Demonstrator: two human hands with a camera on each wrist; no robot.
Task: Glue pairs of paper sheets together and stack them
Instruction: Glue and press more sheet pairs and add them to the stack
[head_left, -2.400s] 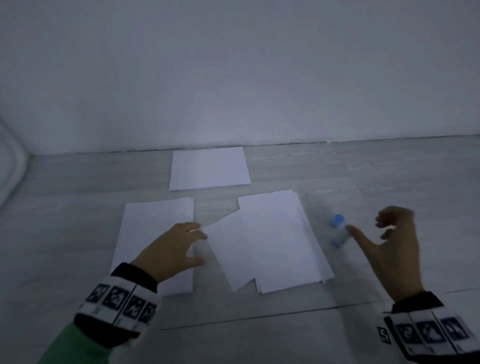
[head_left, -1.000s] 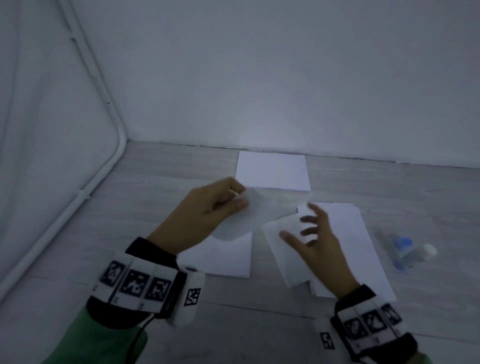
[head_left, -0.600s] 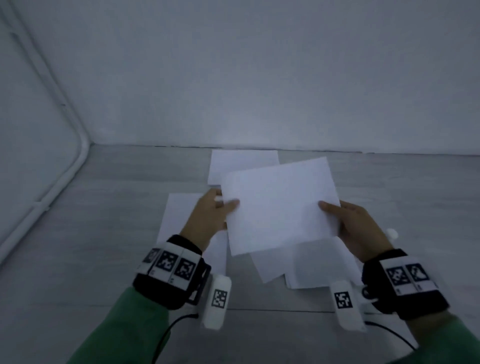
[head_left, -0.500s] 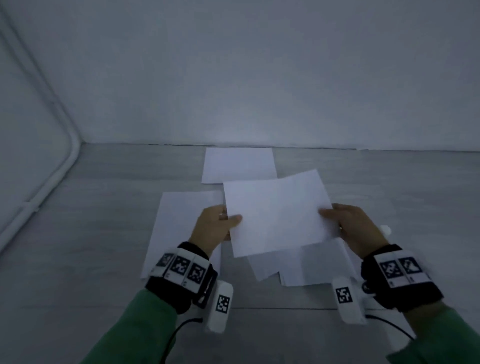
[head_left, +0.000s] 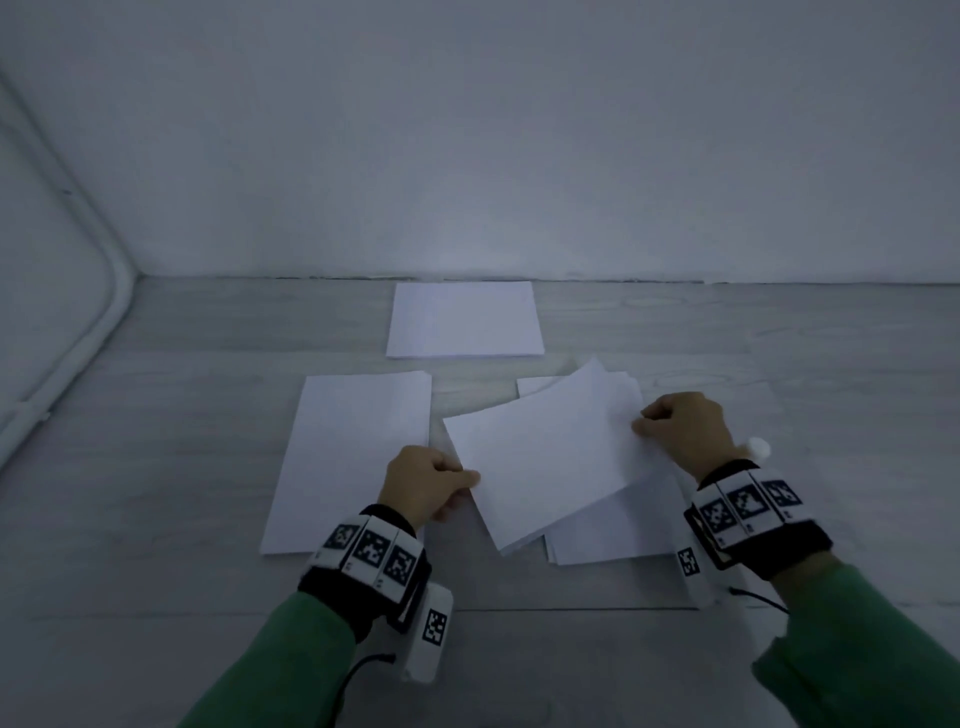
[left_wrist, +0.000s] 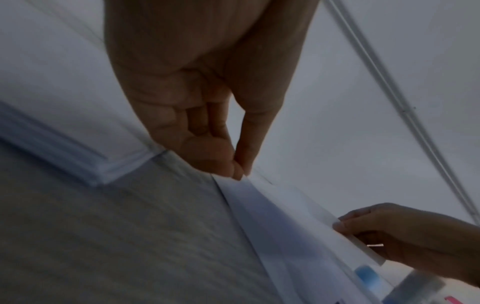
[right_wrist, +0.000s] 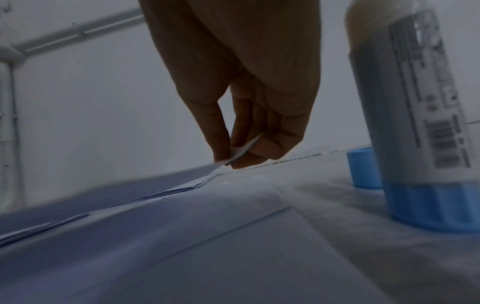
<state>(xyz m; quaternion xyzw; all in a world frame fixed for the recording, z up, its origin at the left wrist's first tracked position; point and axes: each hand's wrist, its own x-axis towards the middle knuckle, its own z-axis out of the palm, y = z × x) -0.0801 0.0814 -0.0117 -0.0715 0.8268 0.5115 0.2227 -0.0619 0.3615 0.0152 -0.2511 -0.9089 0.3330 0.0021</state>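
Hands: left hand (head_left: 426, 480) and right hand (head_left: 685, 431) each pinch an opposite edge of one paper sheet (head_left: 545, 457), held low over the loose pile (head_left: 613, 535), between the left pile (head_left: 353, 452) and the uncapped glue stick (right_wrist: 415, 115). Step, judged: laying a sheet for gluing; next move calls for squaring it flat. Glue on the paper cannot be made out; far stack (head_left: 465, 319) thickness unclear.

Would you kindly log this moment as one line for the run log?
left hand: pinches sheet | right hand: pinches the same sheet | sheet: tilted over loose pile | glue stick: upright, uncapped, beside right hand
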